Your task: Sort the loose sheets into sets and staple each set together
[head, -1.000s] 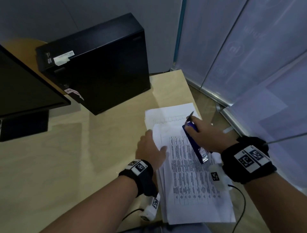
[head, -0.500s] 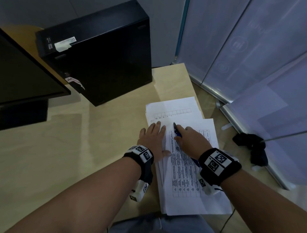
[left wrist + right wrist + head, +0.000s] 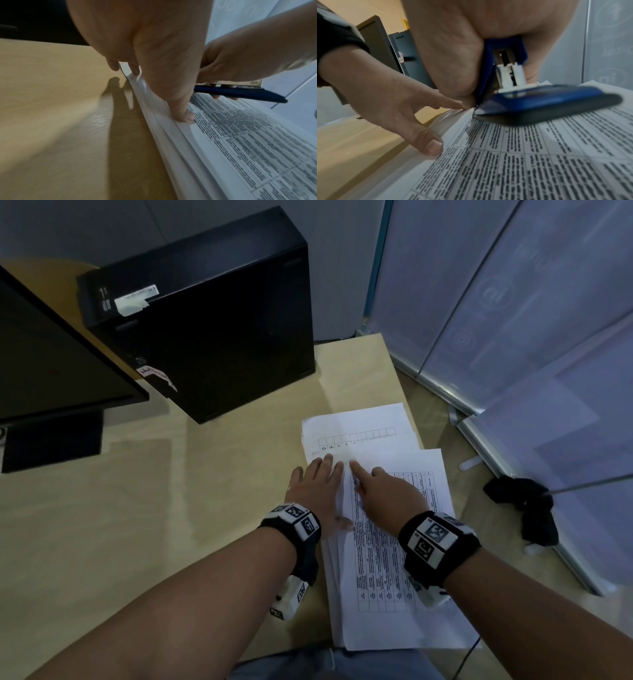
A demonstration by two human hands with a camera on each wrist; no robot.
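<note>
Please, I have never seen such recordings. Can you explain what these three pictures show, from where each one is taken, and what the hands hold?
No machine: a person works with bare hands. One camera sits on the head; one on each wrist, inside the black bands. On the desk lie printed sheets, beside a black computer case and a monitor. The left hand presses flat on the sheets. The right hand grips a blue stapler, seen clearly from the wrists, resting on the top sheet.

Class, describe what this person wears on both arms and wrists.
Both forearms are bare, with no sleeves. Each wrist carries a black band topped with white square-patterned marker tags. A small white box hangs under each wrist, and a thin dark cable trails from the right one.
</note>
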